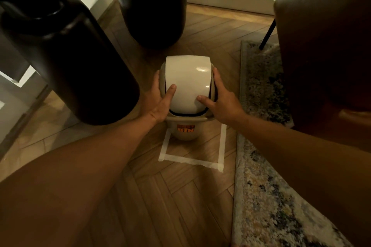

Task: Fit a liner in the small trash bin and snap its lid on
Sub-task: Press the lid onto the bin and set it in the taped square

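Both thumbs rest flat on the pale swing flap of the lid (187, 84), while the left hand (158, 102) and right hand (222, 100) spread open and cup its sides at mid-frame, pressing rather than gripping. Beneath sits the small trash bin (185, 130), inside a taped square (221, 146) on the wood floor. No liner edge shows, perhaps tucked under; uneven pressure could leave one side unsnapped or tip the bin.

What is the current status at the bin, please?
Left hand and right hand pressed on lid, one each side. Lid sits on small bin, inside tape square. Nothing obstructing.
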Action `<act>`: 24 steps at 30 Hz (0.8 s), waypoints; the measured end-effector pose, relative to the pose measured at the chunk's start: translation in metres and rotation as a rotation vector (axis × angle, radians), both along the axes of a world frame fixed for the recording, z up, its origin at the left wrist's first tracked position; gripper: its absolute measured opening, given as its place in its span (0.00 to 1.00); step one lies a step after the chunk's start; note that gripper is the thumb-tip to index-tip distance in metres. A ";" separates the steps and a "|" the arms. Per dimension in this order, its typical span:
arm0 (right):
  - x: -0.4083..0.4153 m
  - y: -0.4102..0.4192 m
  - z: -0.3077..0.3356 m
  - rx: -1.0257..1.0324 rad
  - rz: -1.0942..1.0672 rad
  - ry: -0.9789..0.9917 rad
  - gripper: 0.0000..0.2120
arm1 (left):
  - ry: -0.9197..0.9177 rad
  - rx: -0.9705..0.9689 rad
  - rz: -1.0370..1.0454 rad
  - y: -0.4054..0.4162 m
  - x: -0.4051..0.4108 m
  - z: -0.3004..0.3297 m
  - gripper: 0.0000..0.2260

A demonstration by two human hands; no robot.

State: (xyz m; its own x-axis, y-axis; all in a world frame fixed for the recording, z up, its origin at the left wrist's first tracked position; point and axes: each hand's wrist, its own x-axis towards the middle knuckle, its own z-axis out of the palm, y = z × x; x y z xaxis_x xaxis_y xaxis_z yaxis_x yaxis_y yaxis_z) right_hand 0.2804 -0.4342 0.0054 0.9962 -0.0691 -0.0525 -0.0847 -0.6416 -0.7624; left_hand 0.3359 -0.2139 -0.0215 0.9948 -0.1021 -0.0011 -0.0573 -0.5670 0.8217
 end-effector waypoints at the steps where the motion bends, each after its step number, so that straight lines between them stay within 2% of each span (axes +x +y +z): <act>1: -0.004 -0.002 0.001 -0.004 -0.003 0.001 0.50 | 0.006 -0.004 -0.014 -0.002 -0.002 0.000 0.38; 13: -0.046 -0.025 0.000 -0.054 -0.106 0.038 0.49 | 0.177 -0.117 -0.192 -0.025 -0.026 0.008 0.40; 19: -0.064 -0.030 0.000 -0.088 -0.122 0.045 0.49 | 0.253 -0.160 -0.264 -0.030 -0.030 0.009 0.43; 24: -0.075 -0.039 0.002 -0.079 -0.105 0.058 0.49 | 0.270 -0.201 -0.269 -0.039 -0.040 0.006 0.43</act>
State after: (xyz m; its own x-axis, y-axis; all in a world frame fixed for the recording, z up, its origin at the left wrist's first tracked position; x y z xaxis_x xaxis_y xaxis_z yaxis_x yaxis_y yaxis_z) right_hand 0.2059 -0.4734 0.0077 0.9788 -0.1786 -0.1002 -0.1968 -0.6846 -0.7018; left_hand 0.2958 -0.2526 -0.0152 0.8997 -0.3821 -0.2111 0.0511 -0.3881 0.9202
